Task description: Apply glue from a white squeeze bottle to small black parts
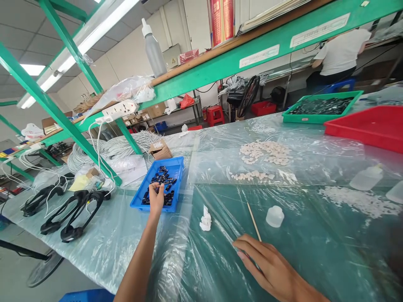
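My left hand (156, 197) reaches into a blue tray (180, 176) of small black plastic parts (170, 184). Its thumb and fingers are bent together in a pinch among the parts. Whatever sits between the fingertips is too small to make out. My right hand (267, 264) rests low over the plastic-covered table, its fingers stretched out and loosely bent. A thin wooden stick (253, 220) lies partly beneath that hand, its lower end hidden. Beyond the fingers are a small translucent cup (275, 216) and a crumpled white tissue (205, 220).
Small pale pieces (264, 152) lie in heaps farther back, with whiter bits (359, 200) at right. A green tray (323, 118) and red tray (371, 136) stand at the back right. Black headband-like frames (75, 233) lie left. A green shelf frame (201, 86) crosses above.
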Demonstrator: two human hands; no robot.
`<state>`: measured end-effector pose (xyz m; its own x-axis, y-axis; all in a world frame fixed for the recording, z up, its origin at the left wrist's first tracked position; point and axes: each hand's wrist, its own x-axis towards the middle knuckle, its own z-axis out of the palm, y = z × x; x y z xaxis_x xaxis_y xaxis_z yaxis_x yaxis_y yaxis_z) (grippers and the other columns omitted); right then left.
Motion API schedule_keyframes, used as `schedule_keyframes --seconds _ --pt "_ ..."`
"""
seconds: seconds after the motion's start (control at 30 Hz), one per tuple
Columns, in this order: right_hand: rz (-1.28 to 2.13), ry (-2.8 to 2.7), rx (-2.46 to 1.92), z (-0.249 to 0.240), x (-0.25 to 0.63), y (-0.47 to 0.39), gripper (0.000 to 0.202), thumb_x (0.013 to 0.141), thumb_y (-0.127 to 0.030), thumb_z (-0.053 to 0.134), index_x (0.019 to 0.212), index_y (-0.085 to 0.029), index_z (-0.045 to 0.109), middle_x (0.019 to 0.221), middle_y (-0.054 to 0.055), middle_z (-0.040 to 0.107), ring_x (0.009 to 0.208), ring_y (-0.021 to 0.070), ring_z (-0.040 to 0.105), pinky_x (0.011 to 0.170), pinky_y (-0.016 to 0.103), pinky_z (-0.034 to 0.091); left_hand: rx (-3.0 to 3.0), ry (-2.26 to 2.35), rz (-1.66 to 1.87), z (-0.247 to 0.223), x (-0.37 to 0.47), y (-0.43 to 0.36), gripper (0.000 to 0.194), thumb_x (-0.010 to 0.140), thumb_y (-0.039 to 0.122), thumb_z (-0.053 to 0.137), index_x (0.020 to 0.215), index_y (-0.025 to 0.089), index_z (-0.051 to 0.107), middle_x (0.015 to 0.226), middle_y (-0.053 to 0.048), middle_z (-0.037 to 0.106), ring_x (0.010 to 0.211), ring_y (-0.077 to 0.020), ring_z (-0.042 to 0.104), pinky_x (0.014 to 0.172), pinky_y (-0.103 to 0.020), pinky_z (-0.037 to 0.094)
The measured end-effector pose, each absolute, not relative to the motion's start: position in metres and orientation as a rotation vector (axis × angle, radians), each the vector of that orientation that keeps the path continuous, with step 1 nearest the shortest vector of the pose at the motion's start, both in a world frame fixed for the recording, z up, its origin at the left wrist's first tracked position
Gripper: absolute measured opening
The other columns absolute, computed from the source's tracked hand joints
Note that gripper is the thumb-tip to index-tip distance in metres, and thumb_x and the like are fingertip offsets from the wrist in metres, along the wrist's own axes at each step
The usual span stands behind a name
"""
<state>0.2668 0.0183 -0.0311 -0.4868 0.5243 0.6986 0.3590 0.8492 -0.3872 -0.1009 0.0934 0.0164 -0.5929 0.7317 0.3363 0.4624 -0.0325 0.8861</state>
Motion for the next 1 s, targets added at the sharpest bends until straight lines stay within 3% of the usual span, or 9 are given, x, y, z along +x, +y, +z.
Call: schedule_keyframes --seconds 0.4,0.67,0.83,1.0 --pt "0.138 -2.183 -0.666 -0.038 0.266 0.019 0.029 0.086 -0.031 0.051 0.114 -0.034 0.057 0.086 0.0 0.073 0.075 0.0189 0.074 0.06 0.023 0.065 1.497 2.194 1.569 0.009 -0.113 0.092 0.018 0.097 0.026 0.057 0.113 0.017 0.061 0.124 -0.006 0.06 0.109 -0.0212 0.062 0.092 -0.041 0.053" --pt "0.147 -2.201 -0.682 -0.049 0.267 0.022 0.031 0.083 -0.031 0.056 0.113 -0.037 0.058 0.093 -0.002 0.074 0.079 0.0215 0.075 0.061 0.026 0.068 1.679 2.188 1.656 -0.003 -0.097 0.07 0.022 0.099 0.033 0.052 0.099 0.014 0.064 0.096 0.0 0.067 0.084 -0.0156 0.068 0.078 -0.032 0.056" --pt "0.169 -2.258 -0.71 -0.052 0.268 0.02 0.036 0.083 -0.033 0.056 0.118 -0.04 0.055 0.095 -0.002 0.073 0.077 0.0221 0.075 0.062 0.026 0.068 1.802 2.187 1.645 -0.008 -0.09 0.066 0.022 0.1 0.033 0.05 0.096 0.016 0.063 0.095 0.0 0.067 0.087 -0.0156 0.067 0.081 -0.033 0.054" --pt "0.126 -2.195 -0.704 -0.05 0.27 0.02 0.028 0.085 -0.034 0.052 0.112 -0.037 0.059 0.094 -0.001 0.074 0.078 0.0234 0.074 0.058 0.028 0.066 1.967 2.152 1.509 -0.011 -0.084 0.063 0.024 0.101 0.032 0.049 0.09 0.017 0.064 0.09 0.0 0.067 0.077 -0.0112 0.065 0.074 -0.028 0.054"
